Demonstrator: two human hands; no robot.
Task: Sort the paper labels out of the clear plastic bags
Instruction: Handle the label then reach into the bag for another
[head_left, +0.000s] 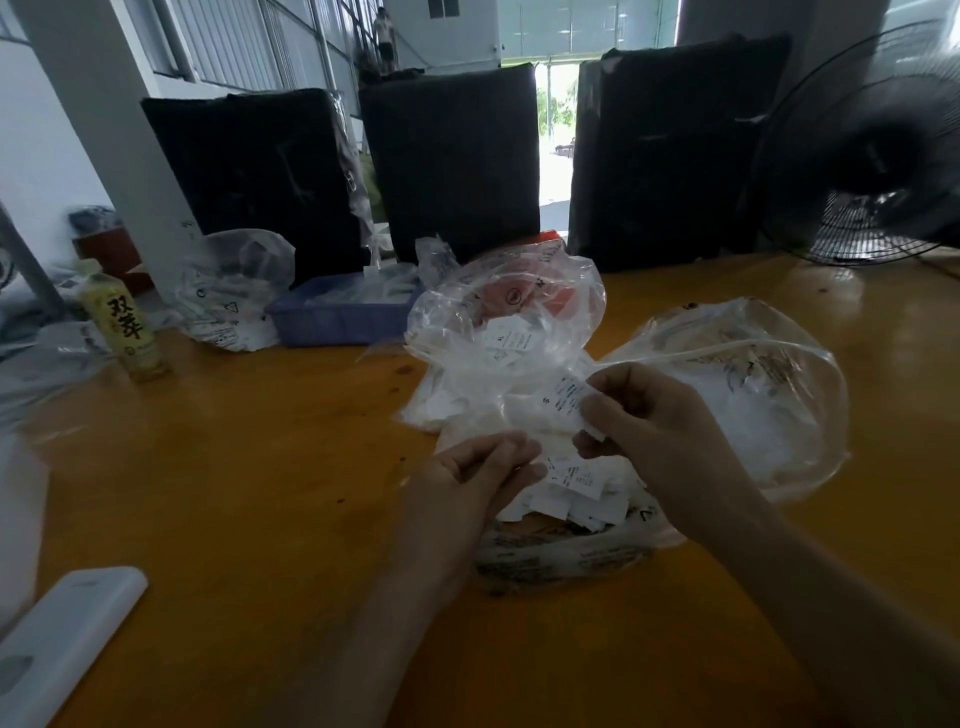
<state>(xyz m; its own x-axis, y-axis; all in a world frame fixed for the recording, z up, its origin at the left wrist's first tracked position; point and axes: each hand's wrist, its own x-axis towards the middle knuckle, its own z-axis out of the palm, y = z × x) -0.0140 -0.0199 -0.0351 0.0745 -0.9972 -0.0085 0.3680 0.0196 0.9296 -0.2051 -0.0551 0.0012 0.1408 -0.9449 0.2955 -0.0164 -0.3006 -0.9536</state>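
Note:
Clear plastic bags lie in front of me on the orange table. One crumpled bag rises behind my hands with white labels inside. A wide open bag lies to the right. A flat printed bag under my hands carries a pile of loose paper labels. My right hand pinches a white printed label just above the pile. My left hand hovers at the pile's left edge, its curled fingertips touching small labels there.
A blue tray with plastic pieces stands behind, beside another stuffed clear bag. A drink bottle stands at the left. A white flat device lies near the front left. Three black cushions line the back; a fan is at the right.

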